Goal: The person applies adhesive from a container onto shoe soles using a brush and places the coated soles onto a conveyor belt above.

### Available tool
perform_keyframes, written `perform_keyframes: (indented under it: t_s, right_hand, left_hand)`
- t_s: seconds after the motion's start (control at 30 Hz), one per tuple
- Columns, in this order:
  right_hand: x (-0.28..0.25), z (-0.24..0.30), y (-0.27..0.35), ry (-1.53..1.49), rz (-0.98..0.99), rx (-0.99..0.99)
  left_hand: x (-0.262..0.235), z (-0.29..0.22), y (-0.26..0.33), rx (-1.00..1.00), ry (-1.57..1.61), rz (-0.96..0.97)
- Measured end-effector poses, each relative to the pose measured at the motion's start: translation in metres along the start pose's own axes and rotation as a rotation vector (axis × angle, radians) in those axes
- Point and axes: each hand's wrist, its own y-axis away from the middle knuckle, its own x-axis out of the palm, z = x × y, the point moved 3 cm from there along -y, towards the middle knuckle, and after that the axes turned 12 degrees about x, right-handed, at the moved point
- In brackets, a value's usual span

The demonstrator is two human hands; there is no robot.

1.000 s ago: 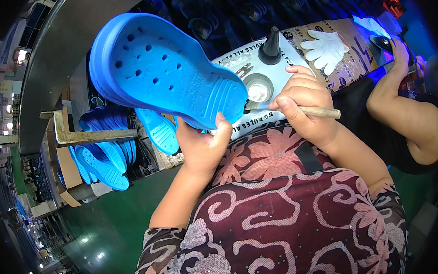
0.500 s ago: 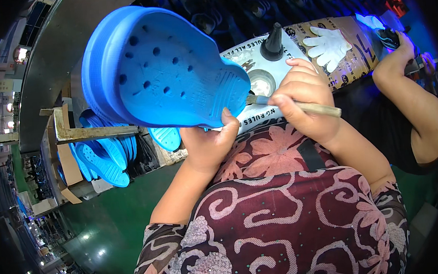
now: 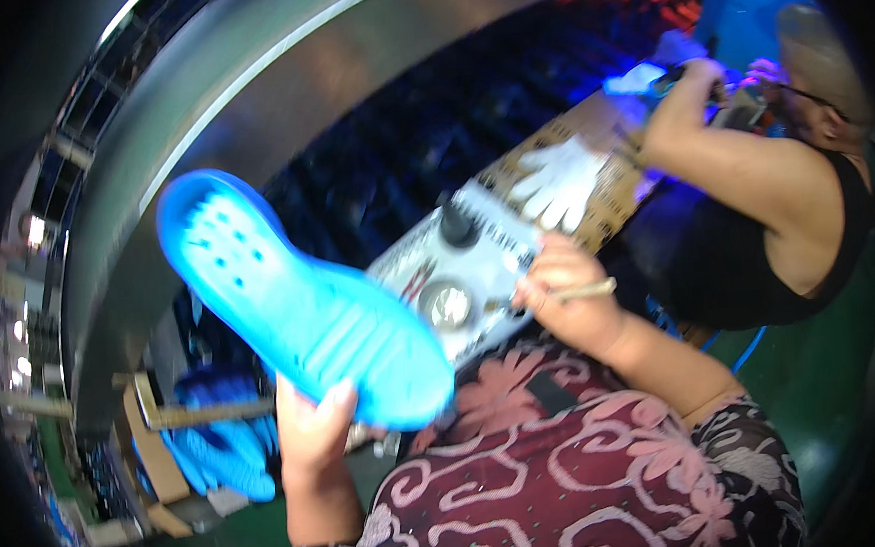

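Your left hand (image 3: 312, 432) grips the blue foam clog (image 3: 294, 297) by its heel, sole up (picture blurred), left of the small round tin (image 3: 446, 303). Your right hand (image 3: 564, 301), just right of that tin, pinches a thin wooden stick (image 3: 581, 289).

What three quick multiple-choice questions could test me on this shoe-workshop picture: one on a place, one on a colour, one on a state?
1. Where does the white glove lie?
A. on the worktop
B. on the floor
C. on the person's lap

2. What colour is the shoe in the left hand?
A. red
B. blue
C. black

3. What is the right hand doing?
A. hanging empty
B. holding a thin stick
C. wearing the glove

Answers: 1 A, the glove lies flat on the board; 2 B, the whole shoe is bright blue; 3 B, its fingers pinch the stick.
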Motion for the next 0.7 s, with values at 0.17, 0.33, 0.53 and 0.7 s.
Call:
perform_keyframes:
  t_s: [0.17, 0.33, 0.53, 0.7]
  right_hand:
    - [-0.035, -0.027, 0.015, -0.044, -0.113, 0.01]
    - [-0.063, -0.055, 0.032, -0.065, -0.262, 0.138]
    - [-0.082, -0.072, 0.039, -0.018, -0.243, 0.173]
    - [-0.077, -0.088, 0.049, -0.125, -0.236, 0.267]
  left_hand:
    - [0.072, -0.039, -0.036, -0.383, 0.277, 0.604]
    - [0.257, -0.03, -0.191, -0.242, 0.416, 0.86]
    - [0.391, -0.086, -0.263, -0.163, 0.815, 0.386]
    - [0.313, -0.048, -0.17, 0.065, 0.468, 0.7]
